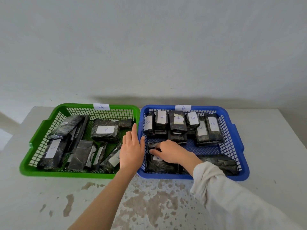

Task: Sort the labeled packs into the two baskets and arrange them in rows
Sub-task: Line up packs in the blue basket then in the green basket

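A green basket tagged A holds several black packs with white A labels, lying loosely at mixed angles. Beside it on the right, a blue basket tagged B holds a back row of several upright B packs. My left hand lies flat with straight fingers against the blue basket's left wall, between the two baskets. My right hand reaches into the blue basket's front left and its curled fingers grip a black B pack. Another black pack lies at the front right, partly behind my sleeve.
Both baskets sit side by side on a white table with worn brown patches near me. A pale wall stands right behind them. The table's right edge runs past the blue basket.
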The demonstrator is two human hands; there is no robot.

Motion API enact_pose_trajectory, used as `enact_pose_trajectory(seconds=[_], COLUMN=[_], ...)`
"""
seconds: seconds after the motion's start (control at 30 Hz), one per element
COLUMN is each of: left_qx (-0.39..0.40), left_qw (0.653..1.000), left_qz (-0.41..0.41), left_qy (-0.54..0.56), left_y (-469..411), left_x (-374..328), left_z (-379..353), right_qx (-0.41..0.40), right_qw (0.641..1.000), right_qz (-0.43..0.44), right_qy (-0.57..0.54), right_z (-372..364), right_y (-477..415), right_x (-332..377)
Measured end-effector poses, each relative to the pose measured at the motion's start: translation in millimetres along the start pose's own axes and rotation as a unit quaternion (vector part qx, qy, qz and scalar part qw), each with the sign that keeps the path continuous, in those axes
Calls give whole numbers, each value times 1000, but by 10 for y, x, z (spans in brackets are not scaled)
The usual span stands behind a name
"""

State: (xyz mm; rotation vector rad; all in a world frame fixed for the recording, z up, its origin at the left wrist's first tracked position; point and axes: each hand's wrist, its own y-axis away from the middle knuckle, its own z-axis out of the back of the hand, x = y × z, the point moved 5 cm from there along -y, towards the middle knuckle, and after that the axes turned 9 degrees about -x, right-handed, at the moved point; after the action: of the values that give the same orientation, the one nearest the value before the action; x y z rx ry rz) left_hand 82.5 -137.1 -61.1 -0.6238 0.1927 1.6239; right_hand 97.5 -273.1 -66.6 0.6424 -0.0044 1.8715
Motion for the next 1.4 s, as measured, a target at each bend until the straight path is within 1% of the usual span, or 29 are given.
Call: enact_pose_trajectory(seconds=[0.23, 0.4, 0.47, 0.57, 0.6, 0.7, 0.77, 0.83, 0.9, 0.93, 1.0, 1.07, 1.1, 1.17, 1.2, 1.23, 1.3, 1.37, 1.4], left_qx=[-1, 9, 24, 68, 74, 37, 24, 38, 66, 79, 106, 123, 126, 122, 116, 108, 93, 100, 111], left_qw=[1000, 1000, 999, 992, 992, 999, 997, 994, 989, 987, 985, 986, 987, 991, 992, 991, 985, 979, 976], left_qz=[4, 12, 16, 37, 31, -30, -25, 1, 6, 4, 20, 42, 41, 38, 50, 67, 100, 107, 111], left_qy=[15, 25, 44, 101, 100, -5, -70, -105, -131, -141, -134, -105, -90, -43, -8, 30, 102, 140, 154], left_y=[3, -9, -14, -72, -111, -224, -266, -264, -224, -203, -174, -160, -169, -209, -237, -262, -309, -353, -372], left_x=[3, 12, 27, 174, 259, 596, 915, 1223, 1471, 1562, 1684, 1757, 1775, 1809, 1844, 1878, 1936, 1972, 1982], left_z=[-7, -16, -10, 96, 172, 505, 722, 873, 965, 988, 994, 979, 979, 1002, 1030, 1064, 1119, 1131, 1122], right_qx=[-8, -38, -77, -190, -227, -293, -303, -297, -284, -269, -228, -148, -105, -43, -29, -24, -42, -58, -58], right_qw=[1000, 999, 997, 982, 973, 951, 943, 940, 942, 948, 967, 984, 985, 976, 971, 965, 955, 957, 964], right_qz=[-18, -23, -17, 13, 32, 98, 136, 164, 178, 167, 107, 36, 13, -10, -12, -12, -7, -4, -7], right_qy=[-8, -22, -22, -18, -20, -22, -13, 12, 35, 36, 38, 95, 139, 212, 237, 260, 294, 285, 260], right_z=[-51, -50, 22, 195, 240, 277, 210, 84, -79, -159, -294, -427, -480, -533, -535, -520, -425, -300, -232], right_y=[55, 105, 133, 175, 186, 185, 135, 53, -60, -130, -278, -416, -467, -529, -552, -569, -594, -612, -612], right_x=[-82, -40, 16, 186, 282, 671, 987, 1267, 1515, 1603, 1674, 1658, 1628, 1548, 1517, 1493, 1484, 1504, 1508])
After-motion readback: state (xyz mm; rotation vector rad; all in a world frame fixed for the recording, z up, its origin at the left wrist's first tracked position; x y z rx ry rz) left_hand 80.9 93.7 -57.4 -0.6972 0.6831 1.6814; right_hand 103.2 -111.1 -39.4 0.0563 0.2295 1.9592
